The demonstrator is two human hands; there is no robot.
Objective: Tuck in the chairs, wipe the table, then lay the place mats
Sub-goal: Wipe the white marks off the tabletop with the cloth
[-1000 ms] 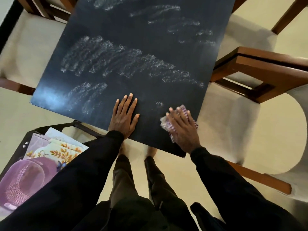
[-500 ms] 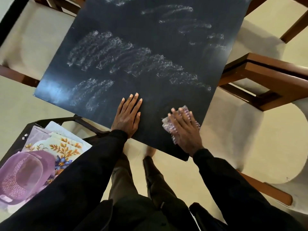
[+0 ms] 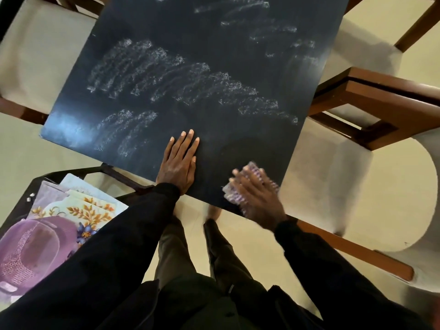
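A dark square table fills the upper middle, streaked with whitish wet wipe marks. My left hand lies flat on its near edge, fingers straight and together. My right hand presses a purple-and-white cloth onto the table's near right corner; it is motion-blurred. Floral place mats lie stacked on a dark stand at the lower left, partly under my left sleeve. Cream-seated wooden chairs sit at the right, far right and left sides.
A purple mesh cover rests on the place mats at the lower left. The dark stand's frame touches the table's near edge. My legs and feet stand on the cream floor just below the table.
My right hand has slid the cloth toward the near edge at the right corner and is now blurred. My left hand stays flat in place, its fingers drawn closer together.
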